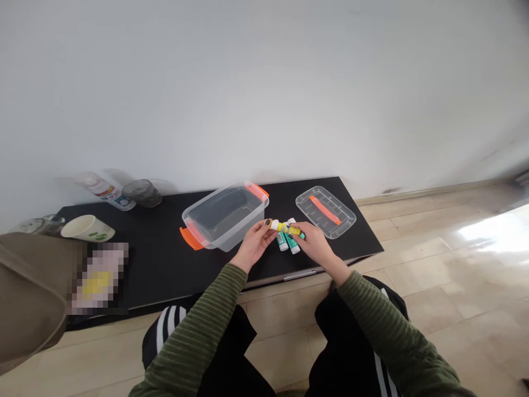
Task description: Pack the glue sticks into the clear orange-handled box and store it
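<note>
A yellow glue stick (pixel 286 227) with a white end lies level between my two hands. The thumb and fingertips of my left hand (pixel 254 242) pinch its white end. My right hand (pixel 316 241) has its fingers closed around the other end. Just beneath it, several green-and-white glue sticks (pixel 293 245) lie close together on the black tabletop, partly covered by my right hand and the yellow stick. Beyond my left hand stands a clear plastic box (pixel 227 242) with orange latches and no lid on it. Its clear lid (pixel 349 216), with an orange handle, lies flat to the right.
At the left of the black table (pixel 165 264) stand a paper cup (pixel 88 229), a spray can (pixel 107 192) and a dark glass (pixel 143 193). A brown-clothed part of a person (pixel 33 298) and a pixelated patch fill the left edge. A wall rises behind.
</note>
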The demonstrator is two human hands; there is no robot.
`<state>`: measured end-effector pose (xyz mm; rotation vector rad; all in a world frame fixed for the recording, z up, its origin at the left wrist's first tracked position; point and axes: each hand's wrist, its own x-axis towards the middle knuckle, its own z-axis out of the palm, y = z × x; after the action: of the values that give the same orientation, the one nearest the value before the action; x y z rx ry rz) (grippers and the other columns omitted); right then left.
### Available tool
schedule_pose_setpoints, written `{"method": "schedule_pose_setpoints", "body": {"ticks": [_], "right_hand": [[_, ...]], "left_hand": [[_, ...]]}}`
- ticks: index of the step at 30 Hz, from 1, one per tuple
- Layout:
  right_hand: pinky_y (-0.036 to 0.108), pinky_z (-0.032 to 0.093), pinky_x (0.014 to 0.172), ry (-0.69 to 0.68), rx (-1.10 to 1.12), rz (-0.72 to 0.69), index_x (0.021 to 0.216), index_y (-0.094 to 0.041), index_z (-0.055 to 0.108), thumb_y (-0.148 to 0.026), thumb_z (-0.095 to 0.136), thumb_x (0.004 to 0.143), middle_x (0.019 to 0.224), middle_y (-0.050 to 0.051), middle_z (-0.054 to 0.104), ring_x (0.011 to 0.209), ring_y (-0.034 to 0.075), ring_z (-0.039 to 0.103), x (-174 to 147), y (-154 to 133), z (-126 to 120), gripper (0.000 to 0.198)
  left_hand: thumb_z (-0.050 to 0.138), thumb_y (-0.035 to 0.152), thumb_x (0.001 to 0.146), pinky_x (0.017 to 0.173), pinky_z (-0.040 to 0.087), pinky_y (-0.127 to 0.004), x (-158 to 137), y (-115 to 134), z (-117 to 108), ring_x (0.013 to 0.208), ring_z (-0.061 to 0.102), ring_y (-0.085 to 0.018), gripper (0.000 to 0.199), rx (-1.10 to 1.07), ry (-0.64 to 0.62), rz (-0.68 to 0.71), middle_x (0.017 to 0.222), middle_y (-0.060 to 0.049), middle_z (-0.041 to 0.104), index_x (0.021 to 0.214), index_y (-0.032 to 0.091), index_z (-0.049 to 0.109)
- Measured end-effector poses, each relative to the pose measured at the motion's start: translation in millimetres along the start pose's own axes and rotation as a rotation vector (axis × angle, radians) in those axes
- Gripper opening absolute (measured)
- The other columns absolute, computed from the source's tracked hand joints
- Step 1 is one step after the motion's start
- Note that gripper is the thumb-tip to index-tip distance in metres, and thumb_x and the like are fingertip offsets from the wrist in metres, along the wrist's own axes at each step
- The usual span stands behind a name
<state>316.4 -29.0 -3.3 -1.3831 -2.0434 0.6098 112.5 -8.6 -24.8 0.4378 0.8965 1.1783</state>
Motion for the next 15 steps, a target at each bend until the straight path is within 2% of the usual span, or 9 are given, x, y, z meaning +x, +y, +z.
{"method": "schedule_pose_setpoints", "body": {"ticks": [5,10,13,15], "right_hand": [[0.028,0.050,0.081,0.026,0.029,-0.046,0.122,-0.022,0.069,-0.023,0.056,0.093,0.107,0.008,0.069,0.085,0.017,0.064,-5,-7,-3,0.032],[0.027,0.051,0.074,0.005,0.114,0.016,0.116,-0.022,0.073,-0.020,0.060,0.087,0.097,0.005,0.072,0.076,0.015,0.064,-12,-15,-1,0.032],[0.027,0.052,0.075,-0.057,0.168,0.088,0.112,-0.023,0.074,-0.019,0.065,0.083,0.095,0.003,0.074,0.074,0.014,0.065,-13,-20,4,0.031],[0.027,0.053,0.075,-0.171,0.214,0.115,0.109,-0.023,0.074,-0.019,0.066,0.083,0.089,0.001,0.074,0.073,0.014,0.066,-11,-26,9,0.028]], "left_hand": [[0.086,0.020,0.067,0.089,0.057,-0.031,-12,2,-1,0.087,0.069,-0.013,0.028,0.063,-0.046,0.069,0.094,-0.003,0.072,0.090,0.015,0.071],[0.089,0.028,0.063,0.092,0.054,-0.034,-28,1,-4,0.087,0.068,-0.014,0.036,0.165,-0.070,0.137,0.093,-0.003,0.072,0.091,0.015,0.071],[0.088,0.033,0.065,0.092,0.054,-0.038,-42,4,-3,0.087,0.068,-0.018,0.036,0.374,-0.040,0.260,0.090,-0.004,0.072,0.093,0.017,0.072],[0.083,0.033,0.071,0.098,0.051,-0.041,-53,15,-2,0.096,0.067,-0.022,0.030,0.605,-0.017,0.431,0.098,-0.006,0.073,0.096,0.019,0.074]]}}
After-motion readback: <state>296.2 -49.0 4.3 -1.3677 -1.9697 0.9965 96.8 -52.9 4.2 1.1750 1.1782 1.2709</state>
